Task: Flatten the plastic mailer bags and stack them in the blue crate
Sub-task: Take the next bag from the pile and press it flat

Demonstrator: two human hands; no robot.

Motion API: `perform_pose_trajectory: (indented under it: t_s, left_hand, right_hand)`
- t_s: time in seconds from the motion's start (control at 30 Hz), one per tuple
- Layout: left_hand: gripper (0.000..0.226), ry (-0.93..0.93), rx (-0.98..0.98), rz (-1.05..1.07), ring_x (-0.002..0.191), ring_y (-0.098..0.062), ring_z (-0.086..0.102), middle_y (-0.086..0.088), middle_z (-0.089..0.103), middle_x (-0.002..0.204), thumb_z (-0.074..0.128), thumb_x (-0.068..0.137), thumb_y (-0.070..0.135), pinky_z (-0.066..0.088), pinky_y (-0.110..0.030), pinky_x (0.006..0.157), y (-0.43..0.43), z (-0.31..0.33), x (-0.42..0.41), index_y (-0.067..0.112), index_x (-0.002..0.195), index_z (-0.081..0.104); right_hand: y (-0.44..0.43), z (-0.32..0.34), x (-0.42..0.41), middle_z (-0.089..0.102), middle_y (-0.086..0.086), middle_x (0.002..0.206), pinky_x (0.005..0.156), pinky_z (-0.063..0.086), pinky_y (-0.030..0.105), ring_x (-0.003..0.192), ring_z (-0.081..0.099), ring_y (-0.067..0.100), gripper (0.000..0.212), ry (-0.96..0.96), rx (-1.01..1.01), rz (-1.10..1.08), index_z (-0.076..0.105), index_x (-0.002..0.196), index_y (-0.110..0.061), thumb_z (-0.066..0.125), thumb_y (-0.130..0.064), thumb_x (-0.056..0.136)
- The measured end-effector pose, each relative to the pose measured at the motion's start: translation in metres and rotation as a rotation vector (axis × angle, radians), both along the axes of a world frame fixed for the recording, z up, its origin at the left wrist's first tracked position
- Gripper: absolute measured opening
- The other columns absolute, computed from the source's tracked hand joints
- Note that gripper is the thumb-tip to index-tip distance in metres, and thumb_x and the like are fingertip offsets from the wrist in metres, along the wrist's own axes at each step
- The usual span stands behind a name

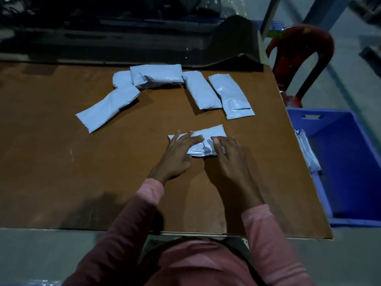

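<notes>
Item in hand: mailer (208, 133), centre of frame, lying on the table (82, 172). My left hand (179, 153) and right hand (228, 157) lie side by side on it, palms down and fingers straight, pressing. Neither grips it.

Waiting: other mailers (199, 89), five in a loose row across the upper centre (two at the left end overlap).

Destination: crate (354, 172), right edge of frame, just beside the table. A stack (307, 149) inside appears to lean on the wall nearest the table.

Risks, as I judge them:
- The fold under my fingers may be pressed into a hard crease, so the mailer would not lie flat.
- Trapped air may puff it up again once I let go.
- Slick plastic may skid on the table if I push sideways.
- The leaning stack may slump if I drop this one on carelessly.
</notes>
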State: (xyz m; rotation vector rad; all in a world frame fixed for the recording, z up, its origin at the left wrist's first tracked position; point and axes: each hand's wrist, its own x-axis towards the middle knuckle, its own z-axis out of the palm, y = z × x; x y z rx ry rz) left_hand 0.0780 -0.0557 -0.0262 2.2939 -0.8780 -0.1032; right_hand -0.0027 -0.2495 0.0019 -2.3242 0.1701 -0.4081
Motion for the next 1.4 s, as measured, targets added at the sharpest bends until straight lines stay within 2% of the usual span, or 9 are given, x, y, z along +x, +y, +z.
perform_pose_trajectory:
  t_s: [0.1,0.17,0.27,0.5,0.7,0.83,1.0,1.13,1.4]
  left_hand:
    - [0.082,-0.073,0.059,-0.029,0.157,-0.008,0.016,0.005,0.042,0.162,0.064,0.082,-0.012,-0.009,-0.031,0.128,-0.013,0.002,0.003,0.023,0.154,0.046]
    - [0.074,-0.145,0.133,-0.015,0.160,-0.016,0.010,0.003,0.034,0.167,0.072,0.091,0.015,-0.009,-0.039,0.129,-0.017,0.000,0.002,0.023,0.157,0.040]
    - [0.070,-0.146,0.203,0.085,0.161,-0.023,0.002,-0.002,0.018,0.172,0.048,0.105,0.054,-0.005,-0.046,0.129,-0.023,-0.002,-0.005,0.020,0.163,0.028]
    - [0.073,-0.114,0.366,0.113,0.161,-0.027,0.000,-0.004,0.008,0.174,0.000,0.103,0.051,0.000,-0.053,0.129,-0.030,-0.013,-0.003,0.016,0.166,0.013]
    - [0.056,-0.233,0.360,0.137,0.161,-0.028,0.002,-0.008,0.013,0.173,0.021,0.112,0.029,0.001,-0.052,0.130,-0.028,-0.008,-0.013,0.010,0.164,0.021]
    - [0.059,-0.229,0.285,0.141,0.161,-0.028,0.008,-0.007,0.020,0.172,0.017,0.111,0.037,0.005,-0.049,0.131,-0.028,-0.009,-0.014,0.011,0.164,0.024]
    - [0.065,-0.126,0.270,0.184,0.161,-0.024,0.001,-0.003,0.011,0.174,0.012,0.109,0.050,0.003,-0.044,0.130,-0.031,-0.014,-0.010,0.020,0.166,0.016]
    - [0.063,-0.155,0.320,0.223,0.161,-0.026,0.002,-0.002,0.011,0.174,0.013,0.109,0.048,0.005,-0.050,0.130,-0.034,-0.020,-0.015,0.021,0.166,0.015]
    - [0.059,-0.230,0.363,0.250,0.161,-0.028,0.006,-0.002,0.015,0.173,0.020,0.111,0.045,0.005,-0.060,0.127,-0.035,-0.025,-0.018,0.022,0.166,0.018]
  right_hand:
    - [-0.013,-0.005,-0.004,0.065,-0.005,0.128,0.102,0.042,0.046,0.121,0.053,0.017,0.034,0.069,-0.217,-0.062,0.067,0.123,-0.026,0.040,-0.042,0.110]
    - [-0.019,-0.007,-0.005,0.063,-0.004,0.134,0.103,0.039,0.043,0.125,0.052,0.020,0.035,0.098,-0.297,-0.102,0.066,0.126,-0.027,0.039,-0.043,0.109]
    - [-0.018,-0.007,0.000,0.058,0.000,0.145,0.110,0.033,0.041,0.134,0.049,0.022,0.043,0.093,-0.334,-0.106,0.064,0.135,-0.025,0.036,-0.044,0.107]
    - [-0.011,-0.017,0.019,0.029,0.002,0.167,0.122,0.016,0.045,0.155,0.021,0.023,0.049,0.264,-0.415,0.043,0.042,0.155,-0.031,0.032,-0.043,0.108]
    - [-0.001,-0.023,-0.004,0.037,0.005,0.163,0.121,0.022,0.048,0.152,0.029,0.026,0.048,0.241,-0.426,-0.098,0.046,0.153,-0.024,0.037,-0.040,0.108]
    - [0.001,-0.020,0.008,0.042,0.011,0.160,0.122,0.023,0.053,0.150,0.033,0.033,0.054,0.144,-0.373,-0.090,0.052,0.148,-0.014,0.033,-0.036,0.103]
    - [0.002,-0.020,0.028,0.031,0.009,0.166,0.125,0.011,0.049,0.156,0.019,0.031,0.056,0.182,-0.390,0.005,0.042,0.155,-0.017,0.027,-0.037,0.105]
    - [0.005,-0.039,0.029,0.028,0.004,0.167,0.127,0.009,0.049,0.158,0.013,0.026,0.057,0.216,-0.499,-0.017,0.036,0.159,-0.022,0.018,-0.040,0.107]
    - [0.004,-0.045,0.024,0.027,0.003,0.168,0.125,0.014,0.051,0.158,0.011,0.025,0.053,0.151,-0.596,-0.052,0.030,0.160,-0.021,0.023,-0.037,0.110]
